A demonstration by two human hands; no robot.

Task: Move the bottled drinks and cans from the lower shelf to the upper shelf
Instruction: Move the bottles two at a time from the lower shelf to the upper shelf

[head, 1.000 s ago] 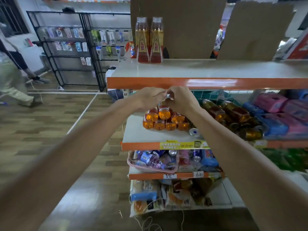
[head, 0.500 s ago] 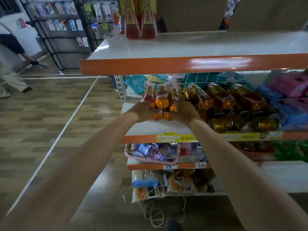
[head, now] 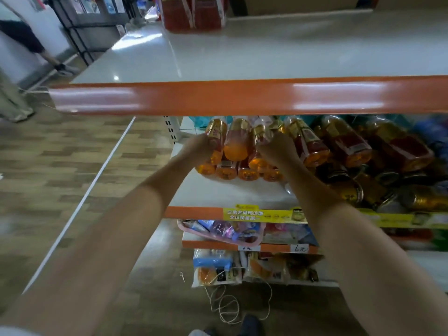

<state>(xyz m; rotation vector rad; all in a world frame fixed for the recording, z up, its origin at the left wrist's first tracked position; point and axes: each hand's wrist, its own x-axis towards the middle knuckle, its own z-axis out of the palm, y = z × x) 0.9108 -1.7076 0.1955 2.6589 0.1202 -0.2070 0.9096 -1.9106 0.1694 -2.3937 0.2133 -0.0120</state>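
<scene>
Since a second ago my hands have parted from the top middle of the pack of bottles and now sit on its two sides, and my head has come in closer, so the upper shelf fills the top of the view. My left hand is curled against the left side of the wrapped pack and my right hand grips the right side, fingers bent into the wrap; the fingertips themselves are hidden behind the bottles. The pack lies on the lower shelf with the bottle bottoms facing me, its far end tucked under the upper shelf's orange edge. Just to its right lie loose bottles on their sides, and further right a heap of gold cans. Two bottles already stand at the back of the upper shelf. A yellow label strip runs along the lower shelf's front, and a loop of string lies on the floor.
</scene>
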